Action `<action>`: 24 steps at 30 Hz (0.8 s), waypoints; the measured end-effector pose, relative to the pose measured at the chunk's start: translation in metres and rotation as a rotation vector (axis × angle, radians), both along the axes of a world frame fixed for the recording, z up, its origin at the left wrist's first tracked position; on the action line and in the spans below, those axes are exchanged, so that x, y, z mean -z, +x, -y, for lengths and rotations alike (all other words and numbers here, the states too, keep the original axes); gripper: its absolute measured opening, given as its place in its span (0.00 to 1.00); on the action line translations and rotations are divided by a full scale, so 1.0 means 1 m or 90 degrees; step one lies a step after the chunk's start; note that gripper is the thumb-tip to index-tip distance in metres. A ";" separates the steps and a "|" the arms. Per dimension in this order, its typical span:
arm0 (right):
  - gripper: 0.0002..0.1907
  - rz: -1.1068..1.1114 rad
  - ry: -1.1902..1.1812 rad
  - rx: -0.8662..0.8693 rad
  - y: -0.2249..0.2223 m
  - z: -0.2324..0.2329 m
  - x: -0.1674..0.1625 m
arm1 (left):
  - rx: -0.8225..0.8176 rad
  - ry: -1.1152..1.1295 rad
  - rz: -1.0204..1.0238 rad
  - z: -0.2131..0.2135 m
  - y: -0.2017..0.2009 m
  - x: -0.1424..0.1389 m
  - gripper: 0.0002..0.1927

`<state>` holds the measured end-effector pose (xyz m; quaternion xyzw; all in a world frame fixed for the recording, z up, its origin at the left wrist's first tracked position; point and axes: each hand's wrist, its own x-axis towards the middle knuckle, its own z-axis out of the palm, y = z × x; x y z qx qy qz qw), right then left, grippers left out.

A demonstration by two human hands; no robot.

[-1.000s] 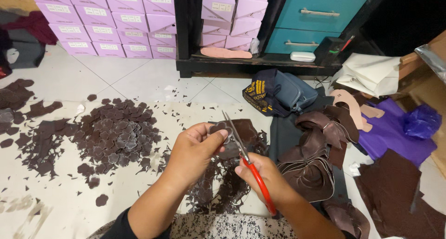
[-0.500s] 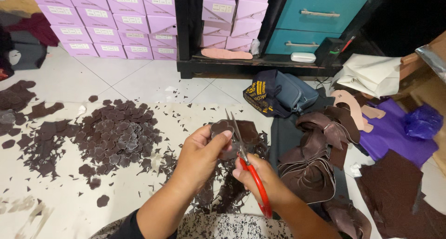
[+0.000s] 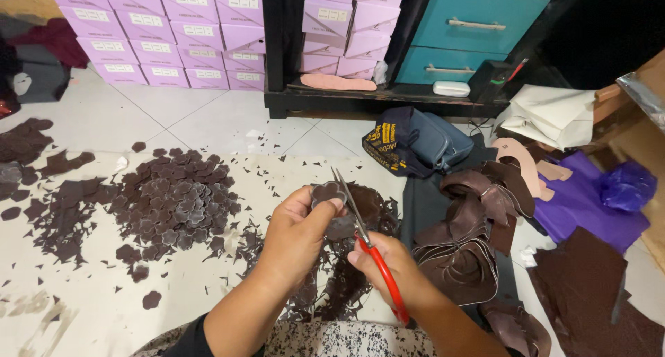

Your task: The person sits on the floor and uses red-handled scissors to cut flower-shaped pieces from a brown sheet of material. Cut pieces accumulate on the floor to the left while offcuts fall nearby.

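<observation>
Scissors (image 3: 367, 242), red-handled, sit in our right hand (image 3: 395, 270), grip clenched through the loops, blades raised against a small dark brown leather piece (image 3: 329, 193). Left hand (image 3: 298, 236) pinches that scalloped piece between thumb and fingertips, above the pale floor sheet (image 3: 90, 308). Since half a second ago the left hand has shifted right and the piece has turned slightly at the blades; we judge trimming continues around its edge. Finished cutouts (image 3: 173, 204) heap toward the sheet's left; leather strips (image 3: 478, 239) lie right.

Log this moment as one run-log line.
left hand: holds small brown cut-out | right hand: red-handled scissors, blades at cut-out | pile of cut pieces: left, on floor
</observation>
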<state>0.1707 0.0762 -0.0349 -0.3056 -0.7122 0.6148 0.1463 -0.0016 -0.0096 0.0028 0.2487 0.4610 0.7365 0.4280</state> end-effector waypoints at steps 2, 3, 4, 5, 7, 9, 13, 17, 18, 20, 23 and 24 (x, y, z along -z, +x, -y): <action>0.07 -0.010 -0.049 -0.020 0.000 0.000 -0.002 | 0.010 -0.011 0.012 0.000 0.000 -0.002 0.06; 0.06 -0.015 -0.075 -0.029 0.000 0.001 -0.003 | 0.016 -0.018 0.018 0.001 0.001 -0.003 0.06; 0.06 -0.018 -0.082 -0.029 -0.001 0.002 -0.004 | 0.016 -0.016 0.025 0.001 0.002 -0.004 0.06; 0.06 -0.020 -0.089 -0.029 -0.002 0.002 -0.005 | 0.017 -0.013 0.033 0.001 0.003 -0.005 0.06; 0.07 -0.025 -0.105 -0.023 -0.002 0.003 -0.006 | 0.019 -0.015 0.046 0.002 0.004 -0.007 0.06; 0.08 -0.030 -0.122 -0.011 -0.002 0.003 -0.008 | 0.020 -0.023 0.057 0.002 0.005 -0.007 0.06; 0.09 -0.006 -0.114 -0.007 0.000 0.002 -0.011 | 0.029 -0.028 0.044 -0.001 0.002 -0.003 0.06; 0.10 0.001 -0.110 -0.030 0.002 -0.001 -0.010 | 0.019 0.008 0.022 -0.003 0.002 0.003 0.06; 0.10 0.003 -0.104 -0.036 0.001 -0.003 -0.008 | 0.012 0.020 0.014 -0.003 0.001 0.004 0.06; 0.11 -0.038 -0.104 -0.016 -0.001 -0.004 -0.004 | 0.001 0.015 0.025 -0.002 0.000 0.005 0.06; 0.14 -0.083 -0.086 -0.017 -0.003 -0.008 0.001 | -0.015 0.017 0.022 -0.003 0.001 0.004 0.07; 0.16 -0.093 -0.079 -0.023 -0.002 -0.008 0.002 | -0.022 0.018 0.019 -0.003 0.002 0.003 0.07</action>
